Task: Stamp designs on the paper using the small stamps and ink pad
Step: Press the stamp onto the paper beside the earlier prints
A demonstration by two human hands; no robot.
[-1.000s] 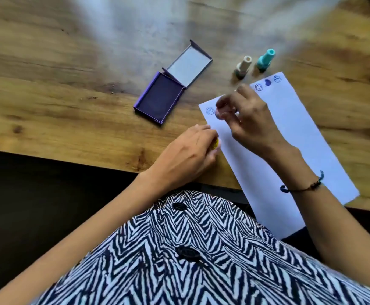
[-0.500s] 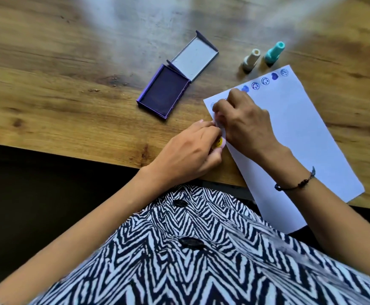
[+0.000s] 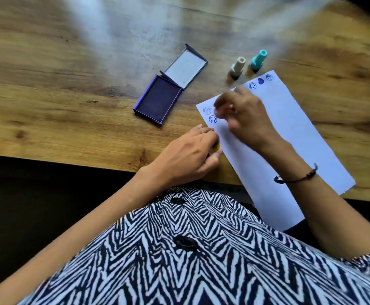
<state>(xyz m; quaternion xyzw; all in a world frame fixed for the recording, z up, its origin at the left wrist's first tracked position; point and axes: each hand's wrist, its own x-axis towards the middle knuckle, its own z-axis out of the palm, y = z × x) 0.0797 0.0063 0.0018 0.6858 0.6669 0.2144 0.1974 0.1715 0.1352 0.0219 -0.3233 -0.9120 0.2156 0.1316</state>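
A white paper (image 3: 300,137) lies slanted on the wooden table, with blue stamped faces along its top edge and a fresh round face (image 3: 212,119) near its left corner. My right hand (image 3: 243,115) hovers blurred just above that corner, fingers pinched on a small stamp that is mostly hidden. My left hand (image 3: 193,155) rests at the paper's left edge, curled around a small yellow stamp (image 3: 282,147). The purple ink pad (image 3: 157,99) lies open to the left, lid flipped back.
A cream stamp (image 3: 237,67) and a teal stamp (image 3: 258,60) stand upright beyond the paper's top edge. The table's front edge (image 3: 69,160) runs just under my left wrist. My zebra-striped clothing fills the bottom.
My right hand pressed down at the paper's left corner, then lifted up and to the right, uncovering a new round face print. My left hand stayed put.
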